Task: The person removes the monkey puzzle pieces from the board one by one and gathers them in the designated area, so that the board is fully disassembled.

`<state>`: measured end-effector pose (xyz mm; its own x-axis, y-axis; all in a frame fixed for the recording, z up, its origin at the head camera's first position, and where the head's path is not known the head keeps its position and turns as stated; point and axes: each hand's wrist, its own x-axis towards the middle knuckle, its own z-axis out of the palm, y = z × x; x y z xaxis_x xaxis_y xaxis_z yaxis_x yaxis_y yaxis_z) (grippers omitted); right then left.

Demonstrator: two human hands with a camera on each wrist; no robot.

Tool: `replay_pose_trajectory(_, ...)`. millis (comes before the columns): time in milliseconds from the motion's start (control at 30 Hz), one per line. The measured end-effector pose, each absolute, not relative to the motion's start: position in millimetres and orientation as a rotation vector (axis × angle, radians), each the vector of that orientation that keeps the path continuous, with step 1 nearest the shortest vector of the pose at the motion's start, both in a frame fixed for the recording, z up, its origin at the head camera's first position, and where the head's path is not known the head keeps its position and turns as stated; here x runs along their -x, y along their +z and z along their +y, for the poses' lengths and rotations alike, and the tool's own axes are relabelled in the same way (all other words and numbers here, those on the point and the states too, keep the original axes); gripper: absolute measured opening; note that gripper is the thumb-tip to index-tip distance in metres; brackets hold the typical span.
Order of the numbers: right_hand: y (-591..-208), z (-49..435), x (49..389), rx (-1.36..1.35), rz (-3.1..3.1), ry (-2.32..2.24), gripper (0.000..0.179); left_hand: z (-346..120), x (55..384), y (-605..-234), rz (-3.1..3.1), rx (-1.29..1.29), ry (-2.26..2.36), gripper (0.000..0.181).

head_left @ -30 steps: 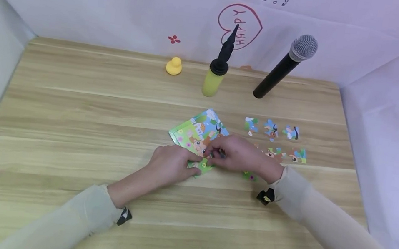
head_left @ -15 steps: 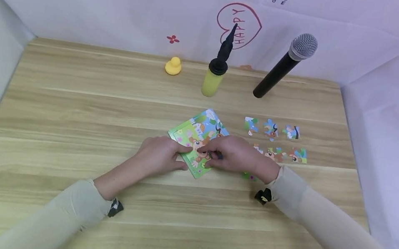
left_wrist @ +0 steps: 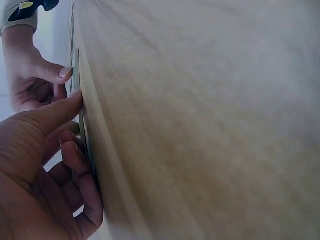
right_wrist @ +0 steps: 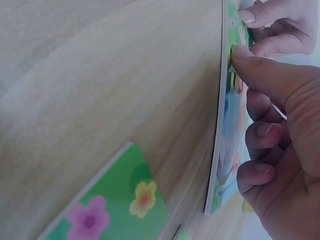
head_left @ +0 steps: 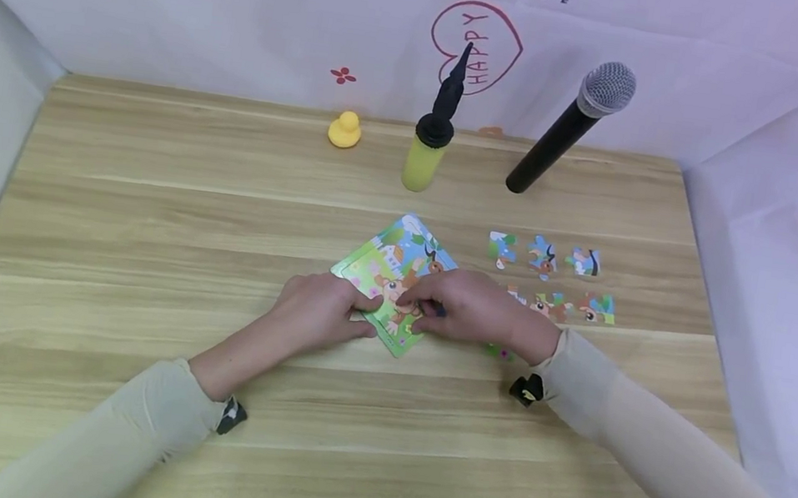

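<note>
A square jigsaw puzzle board (head_left: 375, 258) with a cartoon animal picture lies turned cornerwise on the wooden table. My left hand (head_left: 319, 310) holds its near left edge, thumb against the side and a finger over the top. Over the board's right part, my right hand (head_left: 471, 305) pinches a puzzle piece (right_wrist: 232, 82) between thumb and finger; it sits at the board's surface, mostly hidden by the fingers. In the left wrist view, my left thumb (left_wrist: 62, 110) meets the board's thin edge. Near the right hand lies a green flowered piece (right_wrist: 132, 200).
Loose puzzle pieces (head_left: 542, 258) lie in rows to the right, some partly behind the right hand. Along the back stand a yellow rubber duck (head_left: 345, 131), a yellow-green hand pump (head_left: 422, 166) with a black nozzle, and a black microphone (head_left: 557, 144). White printed cloth (head_left: 172, 17) walls the table.
My left hand has moved left from the board's near corner to its left edge. The board has turned slightly. My right hand stays over the board with small finger movement.
</note>
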<state>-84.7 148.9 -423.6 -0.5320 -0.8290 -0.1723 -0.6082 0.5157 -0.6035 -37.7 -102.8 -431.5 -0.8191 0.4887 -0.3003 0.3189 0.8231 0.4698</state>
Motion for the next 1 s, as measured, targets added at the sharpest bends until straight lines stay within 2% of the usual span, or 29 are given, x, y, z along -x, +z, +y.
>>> replay_pose_trajectory(300,-417.4,149.2,84.1,1.194,2.327,-0.706,0.018,-103.9,37.7,-430.7,2.594,-0.61,0.599,0.041)
replay_pose_trajectory(500,-412.4,151.6,86.2,1.184,2.246,-0.835,0.002,-103.7,37.2,-430.5,2.585,-0.589,0.595,0.041)
replay_pose_trajectory(733,-389.6,175.4,96.2,1.131,2.198,-0.771,0.007,-102.1,36.9,-431.3,2.57,-0.568,0.61,0.042)
replay_pose_trajectory(1000,-355.2,242.8,110.7,1.031,2.231,-0.479,0.021,-103.4,36.8,-430.0,2.562,-0.547,0.601,0.043)
